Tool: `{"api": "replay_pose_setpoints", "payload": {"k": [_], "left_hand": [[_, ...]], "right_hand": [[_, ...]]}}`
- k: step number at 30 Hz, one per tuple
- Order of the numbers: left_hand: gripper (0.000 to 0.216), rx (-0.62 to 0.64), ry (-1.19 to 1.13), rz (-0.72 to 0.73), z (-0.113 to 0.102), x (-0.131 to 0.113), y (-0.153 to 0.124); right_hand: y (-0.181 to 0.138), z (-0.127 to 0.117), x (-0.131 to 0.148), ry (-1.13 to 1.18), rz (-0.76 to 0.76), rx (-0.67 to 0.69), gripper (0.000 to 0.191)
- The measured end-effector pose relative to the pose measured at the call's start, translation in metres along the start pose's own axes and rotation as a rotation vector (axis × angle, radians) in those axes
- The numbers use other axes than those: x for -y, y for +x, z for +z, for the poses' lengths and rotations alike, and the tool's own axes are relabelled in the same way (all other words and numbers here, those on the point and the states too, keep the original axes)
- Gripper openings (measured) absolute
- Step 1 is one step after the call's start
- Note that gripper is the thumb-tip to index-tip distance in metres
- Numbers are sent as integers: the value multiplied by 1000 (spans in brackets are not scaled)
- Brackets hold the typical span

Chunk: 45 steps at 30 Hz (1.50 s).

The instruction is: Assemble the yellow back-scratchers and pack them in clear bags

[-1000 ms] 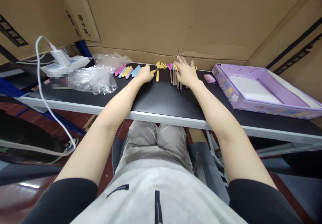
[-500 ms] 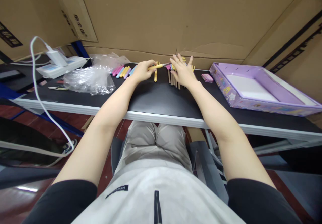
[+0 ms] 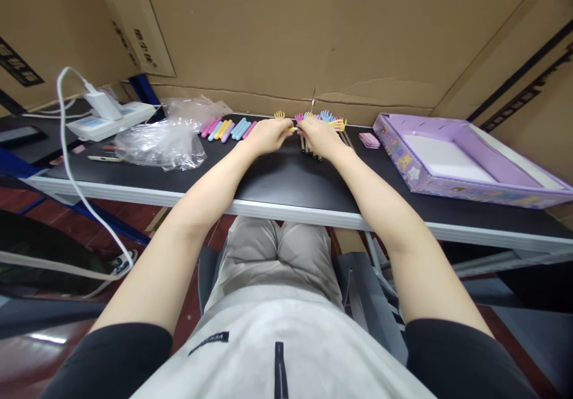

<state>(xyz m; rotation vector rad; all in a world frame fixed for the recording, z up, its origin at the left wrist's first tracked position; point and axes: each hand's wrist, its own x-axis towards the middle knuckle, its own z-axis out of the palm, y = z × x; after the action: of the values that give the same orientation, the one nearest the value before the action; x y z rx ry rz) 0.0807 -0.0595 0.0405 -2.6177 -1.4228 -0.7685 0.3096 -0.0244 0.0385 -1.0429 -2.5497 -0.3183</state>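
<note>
My left hand (image 3: pixel 271 136) is closed around a yellow back scratcher handle (image 3: pixel 293 129), of which only a small part shows between the hands. My right hand (image 3: pixel 319 137) meets it fingertip to fingertip, closed on the other end of the same piece; its fingers cover most of that end. Beneath and behind the right hand lie several brown shafts (image 3: pixel 308 148) with black ends. Claw-shaped heads, including blue ones (image 3: pixel 327 115) and a yellow one (image 3: pixel 339 124), stick out beyond it. Another yellow claw head (image 3: pixel 279 114) shows behind my left hand.
Several coloured handles (image 3: pixel 224 129) lie in a row to the left, beside crumpled clear plastic bags (image 3: pixel 161 145). A white power strip (image 3: pixel 111 121) with a cable stands further left. To the right are a small pink stack (image 3: pixel 369 140) and an open purple box (image 3: pixel 483 190). Cardboard walls the back.
My right hand has gone from spread over the claw heads to closed, moving slightly left and nearer me. My left hand has moved right with the yellow handle, so both hands now meet.
</note>
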Motion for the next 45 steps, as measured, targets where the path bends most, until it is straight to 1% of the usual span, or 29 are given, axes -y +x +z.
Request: {"api": "replay_pose_setpoints", "payload": {"k": [7,12,16,20,24,28,30,33,36,38,39,41,45], "left_hand": [[27,-24,-5,11,0,-3,-1],[26,-40,-27,28,3,3,3],[28,-56,-35,22,6,10,7],[27,-75,-60,40,6,14,10],[25,-94,-69,54,6,14,13],[25,-78,-71,28,4,10,15],[26,-71,-66,1,0,15,12],[27,-98,-36,-120,-12,40,0],[28,-189,-12,-380,-23,73,-13],[33,-176,14,-529,-26,85,-17],[35,-134,26,-566,-26,85,-17],[39,-67,40,-546,-24,78,-12],[42,-57,25,-420,-18,56,-1]], "right_hand": [[5,3,1,-4,-67,-22,35],[8,-5,6,-38,-11,20,34],[9,-11,9,-47,18,14,34],[8,-14,5,-75,21,2,33],[9,-14,2,-74,3,-20,33],[13,-13,1,-68,19,-32,35],[9,-15,-9,-81,57,-31,36],[-11,-22,-45,-111,171,-45,36],[-40,-34,-90,-126,396,-57,39],[-53,-39,-109,-124,536,-76,41],[-56,-40,-112,-123,565,-64,42],[-52,-38,-109,-111,537,-25,42],[-32,-31,-84,-78,406,-37,45]]}}
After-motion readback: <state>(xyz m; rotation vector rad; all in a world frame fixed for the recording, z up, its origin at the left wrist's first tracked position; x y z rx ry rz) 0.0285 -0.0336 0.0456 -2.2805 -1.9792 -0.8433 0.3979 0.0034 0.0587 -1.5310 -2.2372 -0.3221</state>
